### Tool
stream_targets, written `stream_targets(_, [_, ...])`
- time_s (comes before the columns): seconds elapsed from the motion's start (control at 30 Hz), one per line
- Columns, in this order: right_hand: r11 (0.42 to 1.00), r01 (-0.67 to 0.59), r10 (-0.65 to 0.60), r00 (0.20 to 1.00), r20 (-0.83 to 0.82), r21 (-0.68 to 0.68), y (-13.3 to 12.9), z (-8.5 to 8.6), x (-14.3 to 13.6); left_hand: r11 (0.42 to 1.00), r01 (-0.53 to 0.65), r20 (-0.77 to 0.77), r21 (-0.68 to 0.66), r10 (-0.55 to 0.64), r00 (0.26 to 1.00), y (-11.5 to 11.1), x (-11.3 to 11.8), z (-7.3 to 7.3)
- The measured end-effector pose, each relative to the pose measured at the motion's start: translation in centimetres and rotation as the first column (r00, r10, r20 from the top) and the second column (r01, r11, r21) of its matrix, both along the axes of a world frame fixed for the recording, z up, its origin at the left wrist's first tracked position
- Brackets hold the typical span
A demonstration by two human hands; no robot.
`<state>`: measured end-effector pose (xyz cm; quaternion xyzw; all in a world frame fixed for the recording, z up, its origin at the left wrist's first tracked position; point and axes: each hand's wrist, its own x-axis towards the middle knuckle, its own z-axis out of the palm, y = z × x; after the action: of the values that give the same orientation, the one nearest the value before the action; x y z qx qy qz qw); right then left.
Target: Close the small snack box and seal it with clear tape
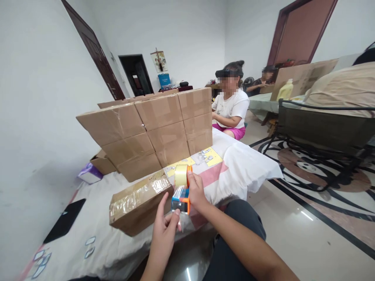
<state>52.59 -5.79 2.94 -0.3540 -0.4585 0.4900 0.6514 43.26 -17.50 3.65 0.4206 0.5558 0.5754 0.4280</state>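
My right hand (197, 192) grips an orange and blue tape dispenser (182, 189) with a yellowish roll of clear tape on top. My left hand (164, 230) pinches the loose end of clear tape just below the dispenser. Both hands hover at the near right corner of a taped cardboard box (137, 203) that lies on a cloth-covered low surface (99, 246).
A stack of sealed cardboard boxes (152, 128) stands behind. A person in a white shirt (231, 109) sits beyond them, another person (263, 80) farther back. A black flat object (66, 220) and a purple pack (90, 173) lie left. A dark-framed couch (322, 125) stands right.
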Motion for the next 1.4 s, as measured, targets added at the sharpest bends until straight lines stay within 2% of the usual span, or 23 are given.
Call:
stream_targets(0.1, [0.999, 0.013, -0.014, 1.000, -0.027, -0.031, 0.3, -0.1, 0.0, 0.999, 0.015, 0.042, -0.052, -0.013, 0.999, 0.3, 0.2, 0.0])
stream_targets(0.2, [1.000, 0.030, -0.030, 1.000, 0.008, -0.004, 0.5, 0.0, 0.1, 0.996, 0.018, 0.087, -0.082, -0.010, 0.996, 0.8, 0.2, -0.3])
stream_targets(0.43, [0.996, 0.033, -0.037, 0.998, -0.054, -0.079, 0.8, 0.6, 0.2, 0.999, 0.025, 0.143, -0.048, -0.018, 0.990, 1.2, 0.2, -1.5])
stream_targets(0.57, [0.987, 0.049, -0.068, 0.991, -0.119, -0.154, 1.3, 0.2, 0.0, 0.999, 0.038, 0.170, -0.027, -0.033, 0.985, 1.3, 0.1, -2.1])
stream_targets(0.67, [0.986, 0.031, -0.058, 0.984, -0.167, -0.161, 1.4, 0.0, -0.1, 0.999, 0.040, 0.164, -0.003, -0.039, 0.986, 1.5, -0.1, -2.5])
stream_targets(0.77, [0.988, 0.010, -0.037, 0.984, -0.176, -0.156, 1.4, 0.1, 0.0, 1.000, 0.003, 0.162, -0.014, -0.001, 0.987, 1.7, -0.2, -3.2])
stream_targets(0.9, [0.986, 0.002, -0.035, 0.981, -0.192, -0.169, 1.5, 0.3, 0.0, 0.993, -0.102, 0.171, -0.059, 0.110, 0.979, 1.9, -0.5, -4.2])
stream_targets(1.0, [0.987, -0.031, -0.004, 0.977, -0.215, -0.159, 1.8, 0.0, -0.2, 0.993, -0.106, 0.128, -0.051, 0.112, 0.985, 1.8, -0.7, -4.2])
stream_targets(1.1, [0.989, -0.054, 0.025, 0.977, -0.212, -0.134, 1.9, -0.5, -0.5, 0.998, -0.014, 0.061, -0.059, 0.018, 0.998, 1.6, -0.9, -3.5])
stream_targets(1.2, [0.993, -0.044, 0.025, 0.985, -0.171, -0.106, 1.9, -1.0, -0.7, 0.995, 0.044, 0.056, -0.094, -0.038, 0.998, 1.5, -1.1, -3.0])
stream_targets(1.4, [0.992, -0.056, 0.038, 0.986, -0.159, -0.112, 1.8, -0.7, -0.5, 0.999, 0.009, 0.079, -0.033, -0.007, 0.997, 1.6, -1.1, -3.6])
